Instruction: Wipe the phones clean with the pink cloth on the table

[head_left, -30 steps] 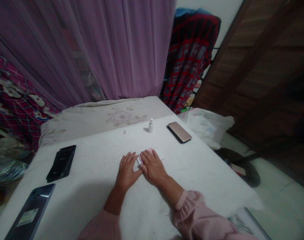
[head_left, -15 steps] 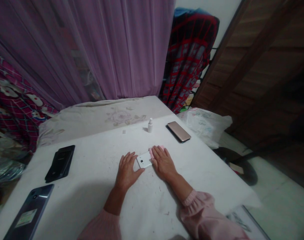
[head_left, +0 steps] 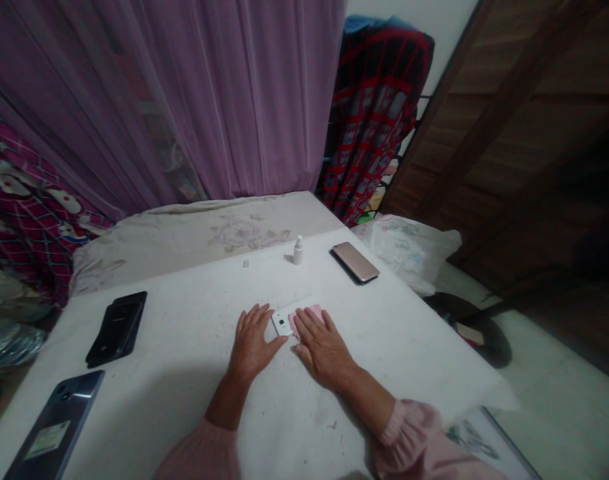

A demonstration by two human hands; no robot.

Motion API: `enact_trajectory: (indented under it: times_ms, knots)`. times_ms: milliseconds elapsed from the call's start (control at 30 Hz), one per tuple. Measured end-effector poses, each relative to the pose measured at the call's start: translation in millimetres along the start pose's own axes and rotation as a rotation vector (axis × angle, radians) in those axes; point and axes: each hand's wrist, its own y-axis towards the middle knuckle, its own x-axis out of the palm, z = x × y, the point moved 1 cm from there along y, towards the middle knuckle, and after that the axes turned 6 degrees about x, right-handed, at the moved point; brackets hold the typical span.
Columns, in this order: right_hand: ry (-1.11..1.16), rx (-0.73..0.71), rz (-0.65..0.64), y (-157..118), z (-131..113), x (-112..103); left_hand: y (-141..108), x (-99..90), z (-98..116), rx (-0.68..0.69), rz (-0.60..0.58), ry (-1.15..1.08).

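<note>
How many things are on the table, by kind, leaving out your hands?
Phones: 4 (white phone, gold phone, black phone, dark blue phone)
Bottles: 1 (white bottle)
Cloths: 1 (pink cloth)
Small white squares: 1 (white square)
Total: 7

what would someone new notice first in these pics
A sheer purple curtain fills the top of the view, with a red-and-black checked garment hanging to its right. Below, on a white table, the left hand and right hand lie flat beside a white phone, the right hand resting on a pink cloth.
</note>
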Motion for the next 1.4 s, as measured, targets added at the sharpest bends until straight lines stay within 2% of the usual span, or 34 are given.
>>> enact_trajectory:
  times_ms: [167, 400, 633, 733, 967, 1167, 1400]
  knots:
    - [0.025, -0.076, -0.036, 1, -3, -3, 0, -0.9, -1, 0.002, -0.016, 0.007]
    - [-0.050, 0.126, -0.020, 6, 23, 0, -1, 0.0, -3, 0.011, -0.027, 0.006]
    - [0.023, -0.025, 0.002, 9, -7, 6, -1, -0.4, 0, 0.002, -0.030, 0.012]
    - [0.041, -0.053, 0.008, 8, -6, 4, -1, 0.0, 0, 0.008, -0.018, 0.012]
    - [-0.005, 0.098, 0.030, 6, 9, 1, -2, 1.4, -2, 0.018, 0.006, -0.009]
    - [-0.023, 0.064, 0.063, 8, -7, 6, -2, 0.2, -1, 0.019, -0.001, 0.002]
    - [-0.020, 0.024, 0.070, 4, -11, 6, -2, 0.4, 0, 0.013, -0.002, -0.002]
